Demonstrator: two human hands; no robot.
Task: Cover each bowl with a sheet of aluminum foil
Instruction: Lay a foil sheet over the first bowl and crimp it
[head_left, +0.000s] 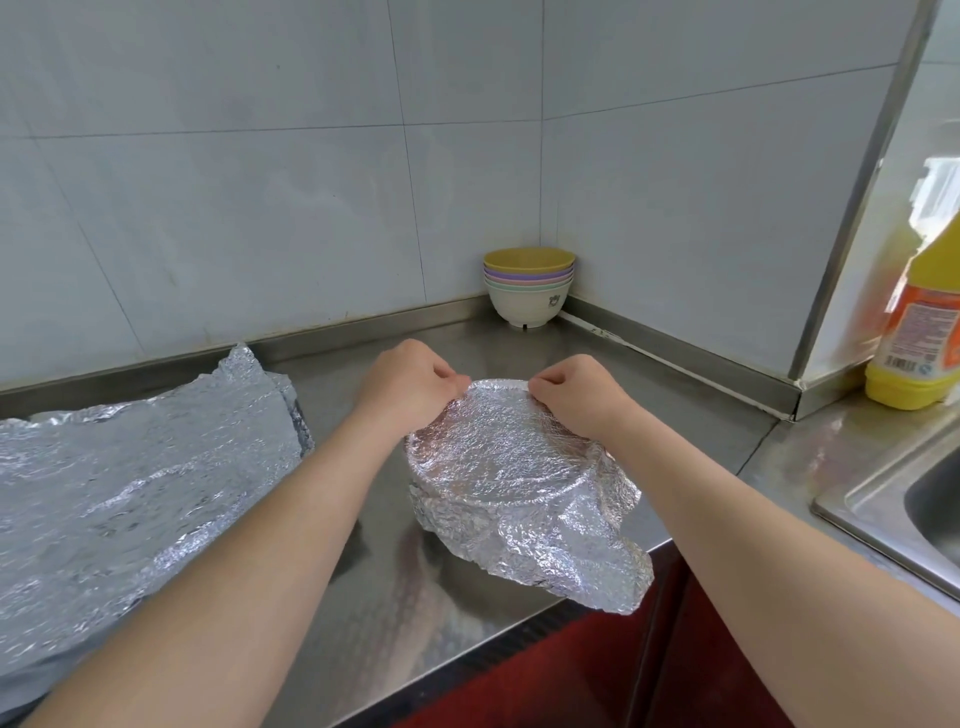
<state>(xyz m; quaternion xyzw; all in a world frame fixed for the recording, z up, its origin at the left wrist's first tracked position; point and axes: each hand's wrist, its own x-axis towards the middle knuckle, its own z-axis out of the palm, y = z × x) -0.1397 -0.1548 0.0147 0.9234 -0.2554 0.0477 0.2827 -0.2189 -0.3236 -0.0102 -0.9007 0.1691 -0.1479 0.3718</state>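
While stacked bowls (529, 288) nest in the corner, a foil sheet (514, 467) hides whatever it covers.
Left hand (410, 384) and right hand (576, 395) pinch its far edge.

Foil-covered bowl (511, 467) between loose foil (135, 467), left, and sink (904, 499).

The crinkled silver aluminium foil sheet (519, 467) is shiny and finely embossed, like the loose silver foil sheets (130, 467). The grey stainless-steel counter (415, 597) looks smooth, dully reflective. The stacked pastel bowls (529, 291) appear matt plastic.
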